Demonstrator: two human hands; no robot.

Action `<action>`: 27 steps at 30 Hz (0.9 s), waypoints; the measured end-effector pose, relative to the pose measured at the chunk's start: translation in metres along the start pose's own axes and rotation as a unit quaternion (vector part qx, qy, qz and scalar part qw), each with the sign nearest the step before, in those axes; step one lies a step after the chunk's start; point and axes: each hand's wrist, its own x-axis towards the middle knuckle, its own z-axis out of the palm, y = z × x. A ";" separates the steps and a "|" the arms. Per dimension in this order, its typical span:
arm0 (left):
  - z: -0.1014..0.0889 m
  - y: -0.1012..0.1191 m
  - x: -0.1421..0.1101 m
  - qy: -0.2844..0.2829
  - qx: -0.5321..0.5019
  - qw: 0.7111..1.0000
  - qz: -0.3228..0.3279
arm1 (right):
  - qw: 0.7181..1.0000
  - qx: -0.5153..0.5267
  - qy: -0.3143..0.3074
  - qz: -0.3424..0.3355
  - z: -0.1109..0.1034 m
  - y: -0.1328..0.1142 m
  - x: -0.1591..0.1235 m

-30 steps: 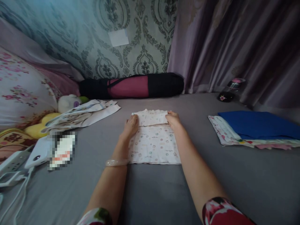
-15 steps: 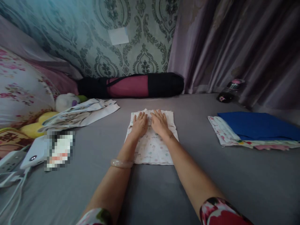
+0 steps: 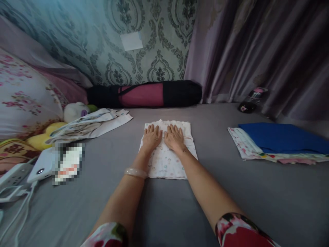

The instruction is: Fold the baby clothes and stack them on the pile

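A white garment point(image 3: 167, 164) with a small printed pattern lies flat on the grey bed sheet point(image 3: 164, 206) in front of me. Its far end is folded over toward me, making a band across the top. My left hand point(image 3: 152, 138) rests palm down across the left part of the fold, fingers spread. Beside it, my right hand point(image 3: 174, 137) presses flat on the right part, fingers also apart. Neither hand grips the cloth. Parts of the fold are hidden under both hands.
Folded clothes with a blue piece point(image 3: 282, 137) on top lie at the right, a bottle point(image 3: 249, 103) behind them. On the left are loose clothes point(image 3: 89, 125), a power bank point(image 3: 42, 168) and a power strip point(image 3: 15, 176). A black and pink bag point(image 3: 141, 95) lies along the wall.
My hands let go of the garment's folded corners, moved inward and came down flat on the fold. Over the last half second they have barely shifted.
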 end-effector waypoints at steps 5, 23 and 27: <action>-0.002 0.002 0.001 -0.007 0.002 0.999 -0.037 | 0.997 -0.008 0.027 0.071 0.002 0.005 0.001; -0.003 -0.033 0.025 0.014 0.034 0.996 0.082 | 0.993 -0.094 0.062 -0.043 -0.019 0.043 0.024; 0.000 -0.033 0.026 0.012 0.021 0.994 0.103 | 0.994 -0.076 0.080 -0.026 -0.013 0.047 0.019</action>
